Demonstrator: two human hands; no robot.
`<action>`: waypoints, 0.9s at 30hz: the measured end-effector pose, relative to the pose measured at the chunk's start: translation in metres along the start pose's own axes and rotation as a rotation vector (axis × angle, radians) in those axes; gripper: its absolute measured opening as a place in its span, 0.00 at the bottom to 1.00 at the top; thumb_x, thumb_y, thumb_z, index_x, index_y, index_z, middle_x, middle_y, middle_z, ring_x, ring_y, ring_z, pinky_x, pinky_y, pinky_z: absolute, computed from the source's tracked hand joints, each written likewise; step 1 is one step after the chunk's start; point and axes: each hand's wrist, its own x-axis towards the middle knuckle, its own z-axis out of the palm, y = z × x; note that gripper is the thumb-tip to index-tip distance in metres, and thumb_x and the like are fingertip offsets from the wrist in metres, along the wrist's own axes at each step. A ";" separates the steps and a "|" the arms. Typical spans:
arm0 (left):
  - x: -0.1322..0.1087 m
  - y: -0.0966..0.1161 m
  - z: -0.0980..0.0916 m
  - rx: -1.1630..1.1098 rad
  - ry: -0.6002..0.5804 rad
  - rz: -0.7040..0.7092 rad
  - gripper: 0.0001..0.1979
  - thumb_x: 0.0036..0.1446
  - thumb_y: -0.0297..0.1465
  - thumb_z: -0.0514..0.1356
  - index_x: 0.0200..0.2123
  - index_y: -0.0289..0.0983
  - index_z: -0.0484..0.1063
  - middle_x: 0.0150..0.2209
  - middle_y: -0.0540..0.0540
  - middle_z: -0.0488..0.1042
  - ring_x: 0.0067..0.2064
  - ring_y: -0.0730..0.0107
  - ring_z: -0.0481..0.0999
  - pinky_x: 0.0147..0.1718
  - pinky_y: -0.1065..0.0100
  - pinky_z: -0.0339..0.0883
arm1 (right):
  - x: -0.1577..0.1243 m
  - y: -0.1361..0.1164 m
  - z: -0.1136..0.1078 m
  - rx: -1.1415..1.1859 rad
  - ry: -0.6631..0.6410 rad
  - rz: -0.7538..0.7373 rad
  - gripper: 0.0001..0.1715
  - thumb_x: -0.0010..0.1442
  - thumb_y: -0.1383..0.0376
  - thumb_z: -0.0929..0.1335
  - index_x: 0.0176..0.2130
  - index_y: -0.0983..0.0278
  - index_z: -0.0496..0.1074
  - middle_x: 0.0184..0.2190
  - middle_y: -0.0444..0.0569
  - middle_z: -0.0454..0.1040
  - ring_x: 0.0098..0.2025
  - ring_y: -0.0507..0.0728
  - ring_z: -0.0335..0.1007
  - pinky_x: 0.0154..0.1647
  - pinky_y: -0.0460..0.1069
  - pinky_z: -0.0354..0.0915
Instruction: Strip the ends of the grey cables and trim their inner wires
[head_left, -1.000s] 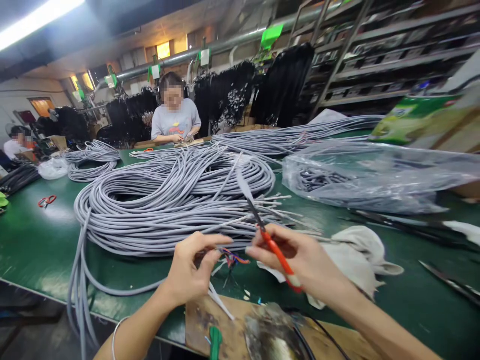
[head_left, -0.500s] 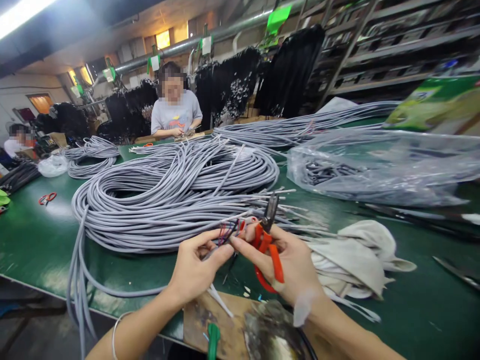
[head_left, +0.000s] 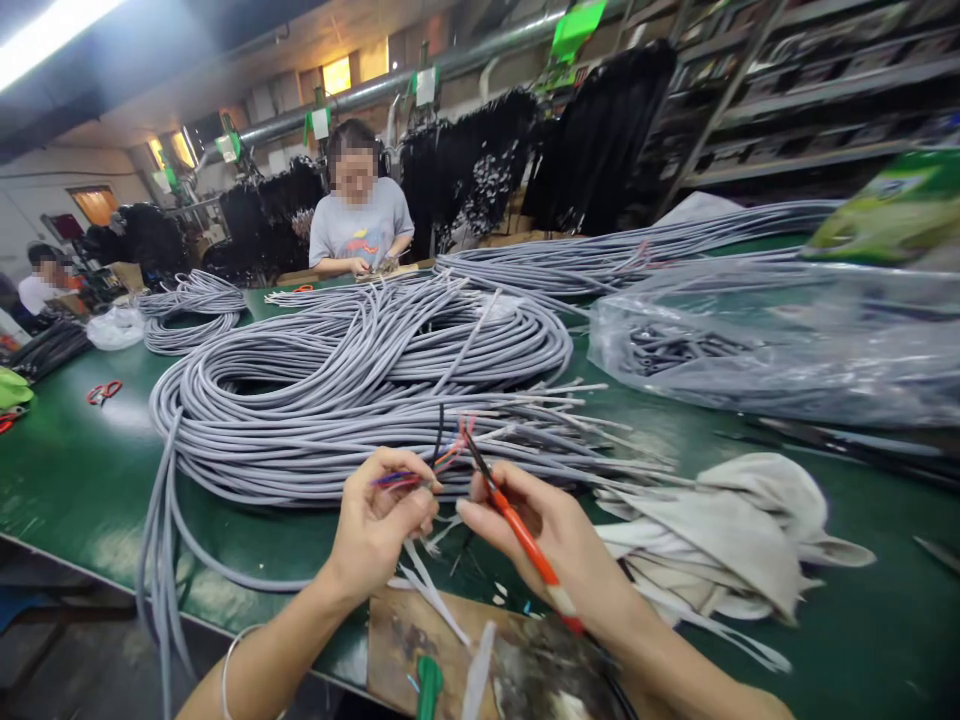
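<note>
Closed fingers of my left hand (head_left: 386, 510) pinch the stripped end of a grey cable, where thin coloured wires (head_left: 454, 452) fan out. My right hand (head_left: 544, 525) grips orange-handled cutting pliers (head_left: 517, 525), seen edge-on. Their dark jaws point up and left, at the tips of the red and pink wires; whether they touch is hard to tell. White filler strips (head_left: 435, 595) hang below my left hand. Behind both hands lies a large coil of grey cable (head_left: 247, 440), with its cut ends pointing right.
A wooden board (head_left: 397, 640) with a green-handled tool (head_left: 427, 685) lies at the front edge. To the right are a pale cloth (head_left: 742, 530) and a clear plastic bag (head_left: 787, 345) of dark parts. Red-handled scissors (head_left: 103, 392) rest at left. A co-worker (head_left: 360, 225) sits opposite.
The pliers have turned from upright, with handles spread, to edge-on, their jaws now at the wire tips. My hands have moved apart slightly, and the coloured wires now spread out in view.
</note>
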 end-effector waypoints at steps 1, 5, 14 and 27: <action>-0.001 0.001 -0.001 0.069 0.003 0.053 0.11 0.50 0.35 0.64 0.32 0.35 0.68 0.23 0.52 0.66 0.20 0.82 0.61 0.18 0.78 0.55 | -0.001 -0.001 -0.001 -0.112 0.028 -0.086 0.19 0.50 0.52 0.68 0.22 0.61 0.60 0.18 0.40 0.59 0.19 0.50 0.55 0.19 0.45 0.57; -0.003 0.004 -0.003 0.410 0.024 0.337 0.09 0.57 0.33 0.58 0.27 0.34 0.69 0.23 0.50 0.64 0.24 0.77 0.63 0.24 0.74 0.60 | -0.006 -0.007 -0.008 -0.396 0.138 -0.351 0.19 0.54 0.54 0.67 0.21 0.60 0.58 0.18 0.41 0.60 0.19 0.50 0.54 0.19 0.45 0.57; -0.004 0.007 -0.002 0.669 0.124 0.481 0.12 0.58 0.28 0.54 0.24 0.35 0.72 0.25 0.46 0.69 0.28 0.72 0.68 0.26 0.72 0.63 | -0.009 0.003 -0.018 -0.501 0.218 -0.441 0.16 0.56 0.56 0.66 0.23 0.61 0.61 0.17 0.41 0.61 0.18 0.50 0.56 0.18 0.45 0.58; -0.008 0.005 0.002 0.749 0.036 0.514 0.13 0.50 0.20 0.54 0.19 0.36 0.73 0.25 0.47 0.69 0.27 0.74 0.70 0.26 0.74 0.65 | -0.010 0.005 -0.010 -0.621 0.058 -0.528 0.20 0.61 0.53 0.61 0.23 0.60 0.60 0.19 0.44 0.65 0.19 0.50 0.61 0.20 0.45 0.59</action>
